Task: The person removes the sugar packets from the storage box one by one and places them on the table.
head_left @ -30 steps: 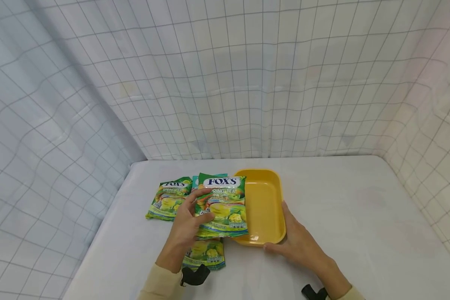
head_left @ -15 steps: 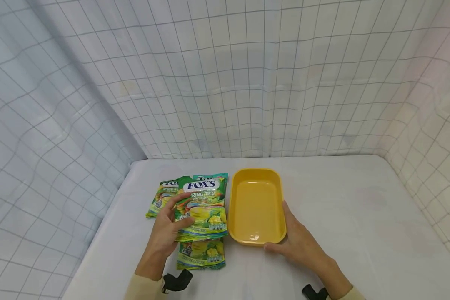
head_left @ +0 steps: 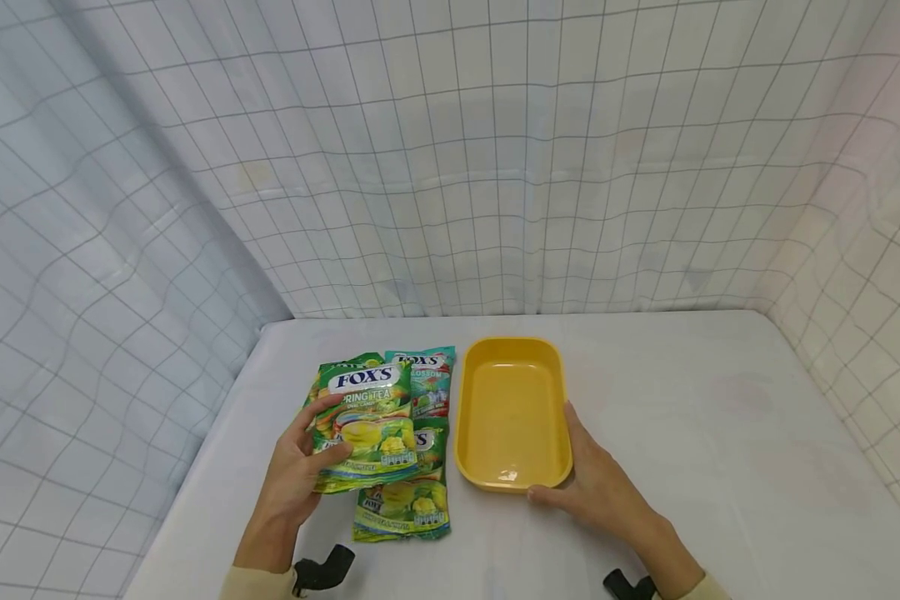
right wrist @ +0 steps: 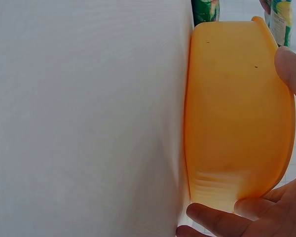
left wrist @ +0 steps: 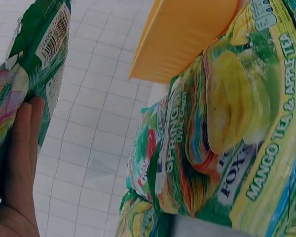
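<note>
In the head view, my left hand (head_left: 288,475) pinches a green candy bag (head_left: 371,437) by its left side, thumb in front. The held bag hides most of another green bag (head_left: 356,361) behind it and overlaps a teal candy bag (head_left: 431,387) and a nearer green bag (head_left: 408,510). Beside these bags, a yellow tray (head_left: 512,417) has nothing in it. My right hand (head_left: 603,492) grips the tray's near right corner. The right wrist view shows the tray's outer wall (right wrist: 232,108) between thumb and fingers.
A white cloth-covered table (head_left: 690,433) bears the bags and tray. White gridded curtains (head_left: 495,183) hang behind it and at both sides. Black wrist mounts (head_left: 326,569) are strapped at my cuffs.
My left hand has carried the green candy bag leftward from over the tray's left edge to above the other bags, uncovering the tray and the teal bag. My right hand keeps its place.
</note>
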### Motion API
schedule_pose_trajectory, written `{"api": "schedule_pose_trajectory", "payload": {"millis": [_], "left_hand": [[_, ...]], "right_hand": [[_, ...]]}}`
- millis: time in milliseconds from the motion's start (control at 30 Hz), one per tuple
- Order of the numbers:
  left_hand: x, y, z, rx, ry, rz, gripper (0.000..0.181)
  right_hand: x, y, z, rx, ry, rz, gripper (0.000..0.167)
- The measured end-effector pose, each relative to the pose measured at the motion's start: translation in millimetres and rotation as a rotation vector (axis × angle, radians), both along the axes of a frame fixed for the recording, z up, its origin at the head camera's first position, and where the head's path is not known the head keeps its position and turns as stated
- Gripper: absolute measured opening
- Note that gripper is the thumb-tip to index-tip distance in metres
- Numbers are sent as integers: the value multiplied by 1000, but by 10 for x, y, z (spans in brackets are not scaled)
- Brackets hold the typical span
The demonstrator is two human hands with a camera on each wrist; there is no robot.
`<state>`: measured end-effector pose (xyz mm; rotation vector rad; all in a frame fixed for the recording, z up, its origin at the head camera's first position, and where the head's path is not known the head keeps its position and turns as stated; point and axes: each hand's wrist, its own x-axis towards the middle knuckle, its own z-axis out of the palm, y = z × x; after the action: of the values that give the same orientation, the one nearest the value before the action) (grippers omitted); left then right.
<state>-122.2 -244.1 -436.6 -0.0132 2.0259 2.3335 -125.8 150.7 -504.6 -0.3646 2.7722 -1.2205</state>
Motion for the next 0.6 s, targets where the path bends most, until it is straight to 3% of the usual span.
{"api": "schedule_pose_trajectory", "payload": {"millis": [600], "left_hand": [[62,-496,-264,28,-18,10,67]], "right_hand": [[8,5,0,4,3,-3,138]]}}
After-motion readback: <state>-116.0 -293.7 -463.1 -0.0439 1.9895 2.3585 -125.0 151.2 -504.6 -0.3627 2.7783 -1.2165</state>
